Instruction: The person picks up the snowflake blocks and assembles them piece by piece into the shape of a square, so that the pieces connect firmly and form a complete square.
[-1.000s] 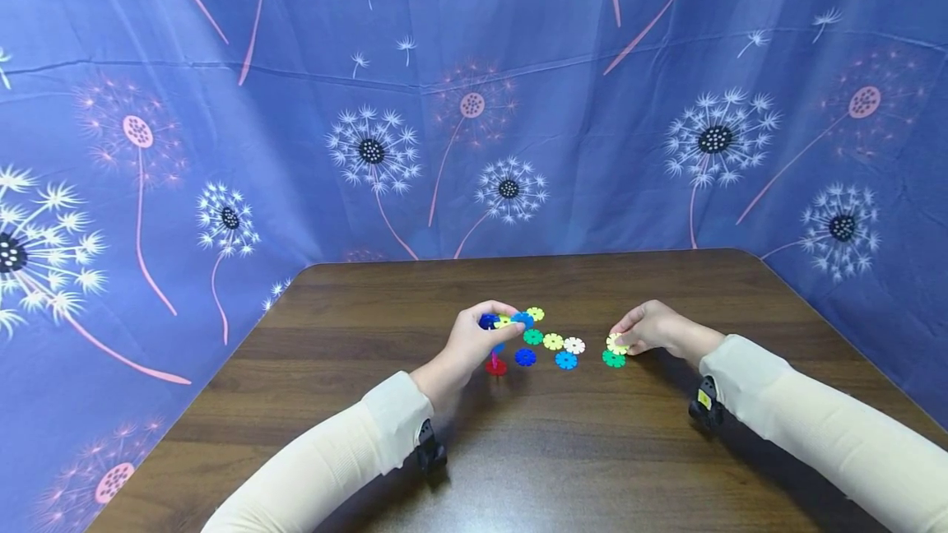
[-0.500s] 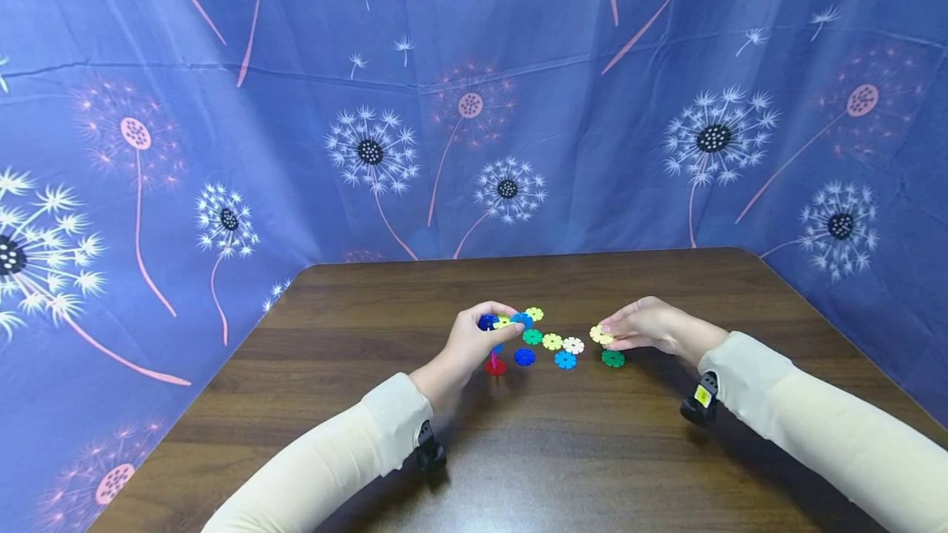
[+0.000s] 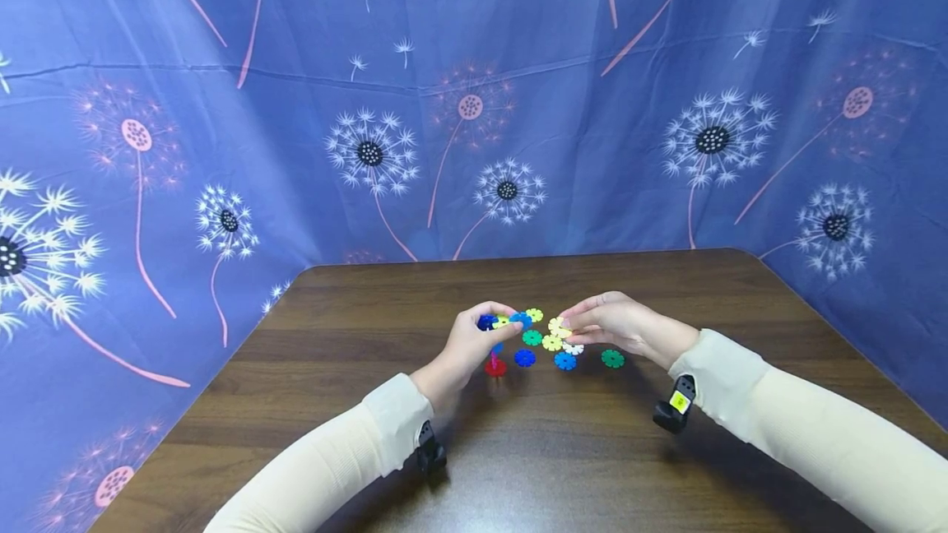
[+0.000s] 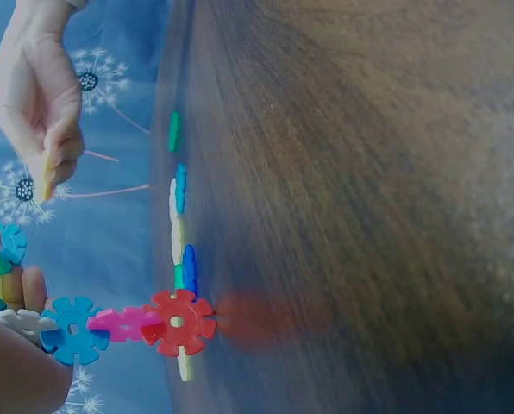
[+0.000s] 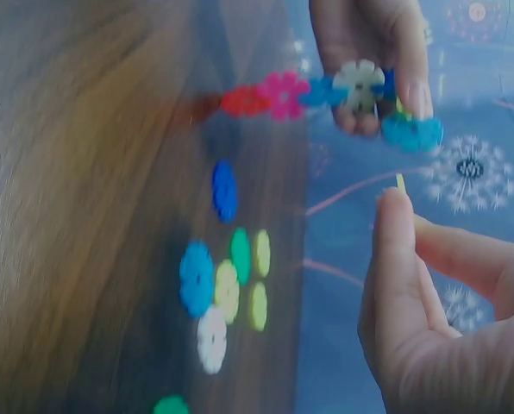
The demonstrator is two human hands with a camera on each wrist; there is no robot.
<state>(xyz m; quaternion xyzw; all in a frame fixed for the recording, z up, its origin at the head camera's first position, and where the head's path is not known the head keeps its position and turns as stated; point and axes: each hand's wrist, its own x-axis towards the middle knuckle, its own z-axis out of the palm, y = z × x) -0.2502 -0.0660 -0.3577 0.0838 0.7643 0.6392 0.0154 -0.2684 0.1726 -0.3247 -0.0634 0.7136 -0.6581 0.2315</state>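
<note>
I log: left hand (image 3: 467, 339) gripping multicoloured plastic-disc chain (image 4: 83, 341); near it, right hand (image 3: 620, 324) pinching yellow notched plastic disc (image 3: 556, 325), probably light, stiff, best rim-held.

Cloth-walled booth (image 3: 592, 146) with wooden table (image 3: 555, 451)

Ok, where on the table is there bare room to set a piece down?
The table has a wide bare stretch between the left sleeve and right sleeve, nearer than the loose light-blue disc. A narrower bare strip borders its far edge, beyond the left hand and right hand. It's crowded between the hands, where flat discs lie close together.
</note>
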